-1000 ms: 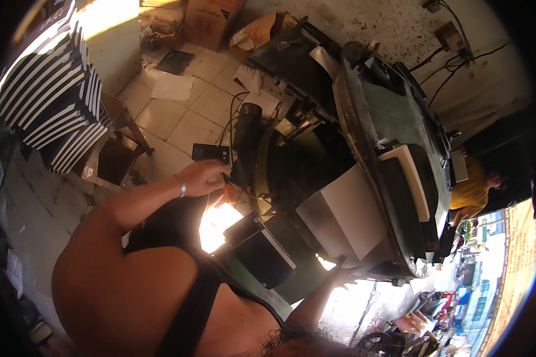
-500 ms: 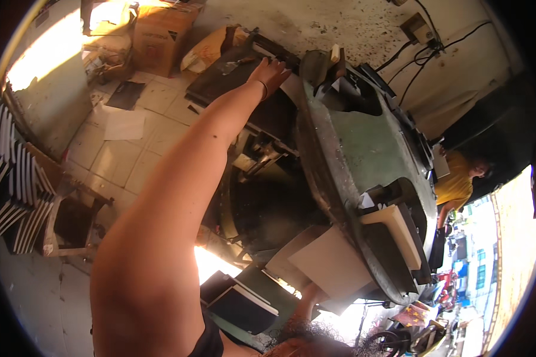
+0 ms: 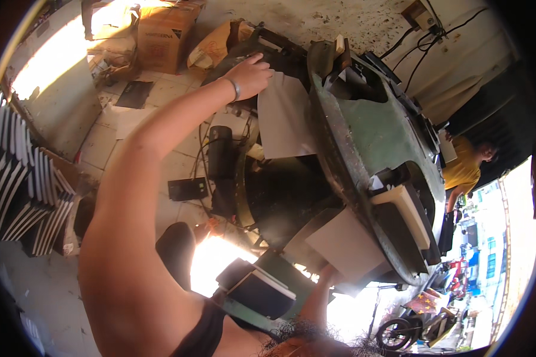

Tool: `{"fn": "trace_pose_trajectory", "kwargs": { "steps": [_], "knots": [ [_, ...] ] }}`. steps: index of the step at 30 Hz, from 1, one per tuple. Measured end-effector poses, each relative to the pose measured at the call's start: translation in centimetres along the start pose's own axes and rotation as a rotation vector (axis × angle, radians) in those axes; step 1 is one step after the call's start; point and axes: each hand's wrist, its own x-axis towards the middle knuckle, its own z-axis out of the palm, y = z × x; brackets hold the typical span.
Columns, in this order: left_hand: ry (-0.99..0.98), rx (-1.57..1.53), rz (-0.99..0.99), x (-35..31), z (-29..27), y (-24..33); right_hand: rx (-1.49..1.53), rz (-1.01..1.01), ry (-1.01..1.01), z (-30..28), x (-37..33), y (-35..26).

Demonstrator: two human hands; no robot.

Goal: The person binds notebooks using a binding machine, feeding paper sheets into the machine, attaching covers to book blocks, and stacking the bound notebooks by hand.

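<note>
While the left hand (image 3: 251, 74) stretches to the far end of the green press (image 3: 369, 137), its fingers curl over the top edge of a white sheet (image 3: 283, 116), gripping it upright against the machine for feeding. Half a second ago that sheet wasn't showing. The right hand (image 3: 327, 275), low near a blank board (image 3: 345, 244), is too hidden to judge its grip.

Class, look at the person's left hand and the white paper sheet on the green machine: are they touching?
Touching. The head view shows the left hand with its fingers lying on the top edge of the white paper sheet, no gap between them.
</note>
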Motion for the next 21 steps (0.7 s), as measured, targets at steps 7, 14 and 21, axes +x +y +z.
{"fn": "trace_pose_trajectory", "kwargs": {
  "steps": [7,14,21],
  "knots": [
    [0.538,-0.511,-0.435,-23.5,-11.0,5.9,-0.285,0.024,-0.136,-3.1,-2.3,-4.7],
    [0.582,-0.912,-0.584,-33.6,-16.9,13.1,1.111,-0.324,-0.827,-6.2,-20.3,-16.8],
    [0.52,-1.48,-0.501,-34.7,-20.3,16.4,1.532,-0.205,-1.589,-8.0,-25.0,-22.4]
  ]
}}
